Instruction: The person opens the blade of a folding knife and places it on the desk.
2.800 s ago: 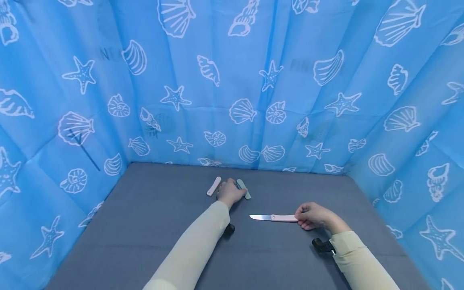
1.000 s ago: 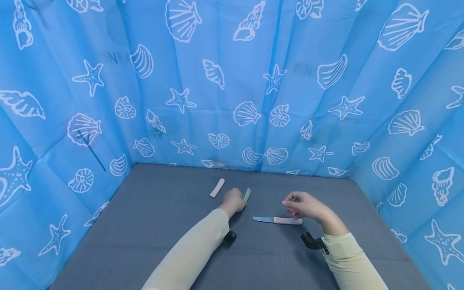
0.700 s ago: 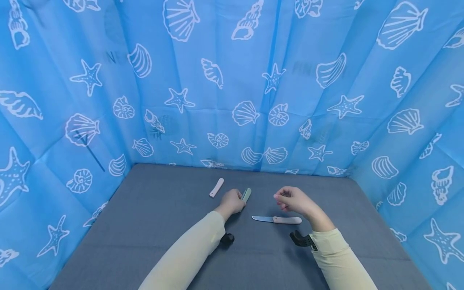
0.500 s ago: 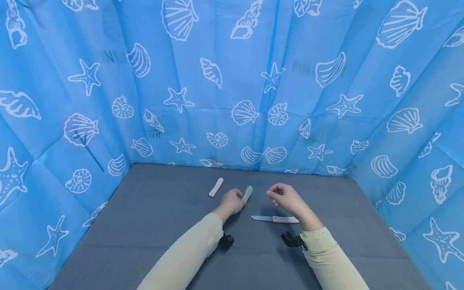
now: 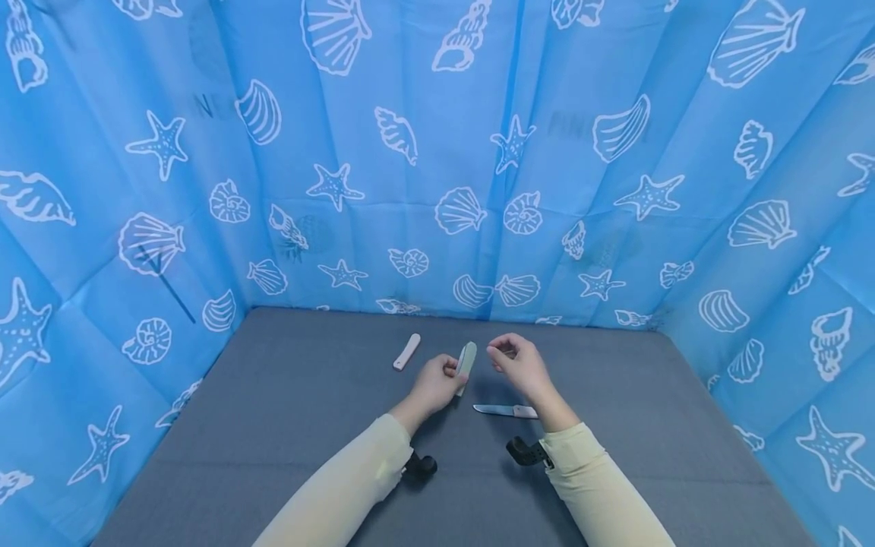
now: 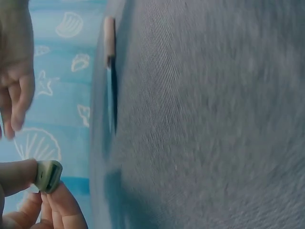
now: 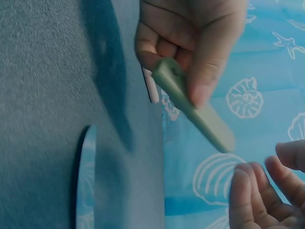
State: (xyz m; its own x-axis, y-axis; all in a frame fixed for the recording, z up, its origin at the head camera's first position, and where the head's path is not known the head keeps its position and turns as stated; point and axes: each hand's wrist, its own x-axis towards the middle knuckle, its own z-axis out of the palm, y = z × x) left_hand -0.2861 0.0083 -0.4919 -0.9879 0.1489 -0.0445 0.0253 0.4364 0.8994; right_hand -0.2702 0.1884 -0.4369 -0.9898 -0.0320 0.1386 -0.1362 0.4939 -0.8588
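A folded green pocket knife [image 5: 468, 357] is pinched between the thumb and fingers of my left hand [image 5: 434, 386], raised above the table. In the right wrist view the green handle points toward my right fingertips, its blade tucked in. My right hand [image 5: 522, 368] hovers just to the right of it, fingers loosely bent and holding nothing. Beneath the right wrist lies a pink-handled pocket knife [image 5: 502, 410] with its blade out, pointing left; the forearm covers the handle's end. Farther back, left of my left hand, rests a folded pink pocket knife [image 5: 407, 352].
The grey cloth-covered table [image 5: 301, 395] is bounded at the back and sides by a blue curtain [image 5: 410, 175] printed with white seashells and starfish. A black camera mount is strapped at each wrist.
My right hand let go of the opened pink knife and moved left toward the green one. My left hand picked up the green knife from the table and raised it, turning it more upright.
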